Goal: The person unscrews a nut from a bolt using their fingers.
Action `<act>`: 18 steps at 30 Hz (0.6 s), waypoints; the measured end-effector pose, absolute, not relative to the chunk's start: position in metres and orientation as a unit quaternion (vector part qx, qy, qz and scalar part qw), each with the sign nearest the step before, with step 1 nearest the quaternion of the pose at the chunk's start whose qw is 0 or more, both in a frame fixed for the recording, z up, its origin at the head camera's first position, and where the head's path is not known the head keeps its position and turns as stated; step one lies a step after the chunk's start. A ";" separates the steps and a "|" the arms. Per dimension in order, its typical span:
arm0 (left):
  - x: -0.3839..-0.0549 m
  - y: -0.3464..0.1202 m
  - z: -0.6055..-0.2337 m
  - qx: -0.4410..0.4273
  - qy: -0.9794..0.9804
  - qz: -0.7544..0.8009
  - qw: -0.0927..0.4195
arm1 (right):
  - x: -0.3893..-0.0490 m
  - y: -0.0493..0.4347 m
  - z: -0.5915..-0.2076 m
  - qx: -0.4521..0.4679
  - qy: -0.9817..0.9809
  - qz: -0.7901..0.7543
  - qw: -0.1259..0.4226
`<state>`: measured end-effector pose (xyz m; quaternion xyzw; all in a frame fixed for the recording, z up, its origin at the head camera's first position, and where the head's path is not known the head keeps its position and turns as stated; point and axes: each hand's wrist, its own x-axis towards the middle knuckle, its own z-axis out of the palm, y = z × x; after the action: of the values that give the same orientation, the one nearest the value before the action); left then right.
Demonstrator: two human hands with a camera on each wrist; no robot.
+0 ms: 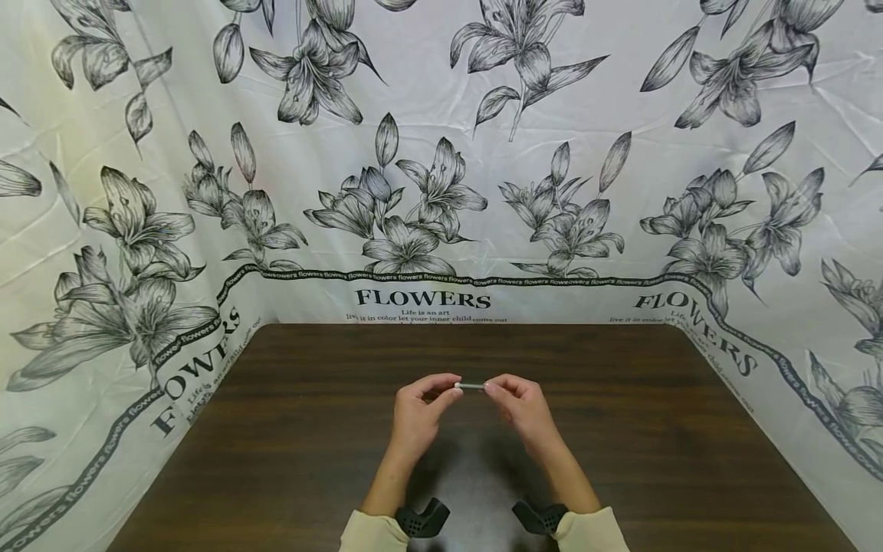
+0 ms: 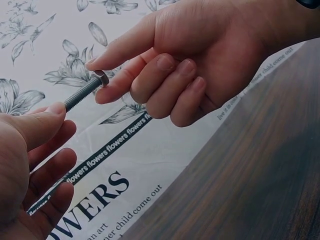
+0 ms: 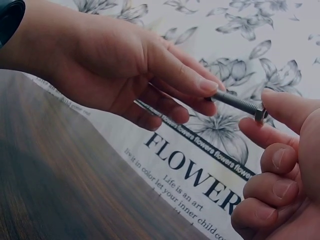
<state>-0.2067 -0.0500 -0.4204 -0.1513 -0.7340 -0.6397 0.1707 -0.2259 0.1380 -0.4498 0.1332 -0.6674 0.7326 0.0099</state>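
Note:
A grey threaded bolt [image 1: 471,386] is held nearly level in the air over the table, between both hands. My left hand [image 1: 416,418] pinches its plain end between thumb and index finger, the other fingers loosely bent. At the opposite end, the hexagonal piece [image 3: 260,116] lies between the thumb and index fingertip of my right hand [image 1: 530,414]. The remaining right-hand fingers curl toward the palm, as the left wrist view shows. Between the two grips the bolt's threads [image 2: 82,96] are exposed.
Beneath the hands is a dark brown wood-grain table [image 1: 310,429]. A white cloth [image 1: 428,92] printed with black lilies and the word FLOWERS hangs behind it and along both sides. Black devices [image 1: 422,518] are strapped at the wrists, by the cream sleeves [image 1: 372,533].

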 end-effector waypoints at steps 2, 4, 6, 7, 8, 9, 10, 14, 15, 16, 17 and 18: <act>-0.206 -0.051 -0.420 -0.152 -0.734 -0.640 0.169 | -0.226 0.138 -0.450 0.138 -0.668 0.731 0.011; -0.206 -0.051 -0.420 -0.155 -0.732 -0.641 0.169 | -0.226 0.138 -0.450 0.142 -0.668 0.730 0.017; -0.206 -0.052 -0.420 -0.155 -0.732 -0.641 0.169 | -0.226 0.138 -0.451 0.149 -0.668 0.728 0.026; -0.206 -0.052 -0.420 -0.155 -0.731 -0.642 0.171 | -0.226 0.138 -0.451 0.153 -0.664 0.731 0.032; -0.207 -0.052 -0.420 -0.154 -0.731 -0.642 0.171 | -0.226 0.137 -0.451 0.155 -0.661 0.734 0.035; -0.207 -0.051 -0.421 -0.154 -0.731 -0.642 0.172 | -0.226 0.137 -0.451 0.158 -0.659 0.734 0.039; -0.207 -0.051 -0.421 -0.154 -0.731 -0.642 0.173 | -0.226 0.137 -0.451 0.161 -0.658 0.734 0.044; -0.207 -0.052 -0.421 -0.154 -0.732 -0.641 0.172 | -0.227 0.137 -0.452 0.167 -0.659 0.731 0.056; -0.207 -0.052 -0.421 -0.154 -0.733 -0.640 0.171 | -0.227 0.137 -0.451 0.168 -0.662 0.728 0.060; -0.207 -0.052 -0.420 -0.154 -0.733 -0.640 0.170 | -0.226 0.137 -0.451 0.168 -0.665 0.725 0.063; -0.207 -0.052 -0.420 -0.154 -0.733 -0.640 0.169 | -0.226 0.137 -0.450 0.169 -0.667 0.723 0.065; -0.207 -0.052 -0.420 -0.154 -0.734 -0.640 0.168 | -0.226 0.137 -0.449 0.170 -0.670 0.720 0.070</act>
<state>-0.2068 -0.0520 -0.4202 -0.1538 -0.7338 -0.6401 0.1680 -0.2255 0.1373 -0.4491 0.1696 -0.6695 0.7198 0.0697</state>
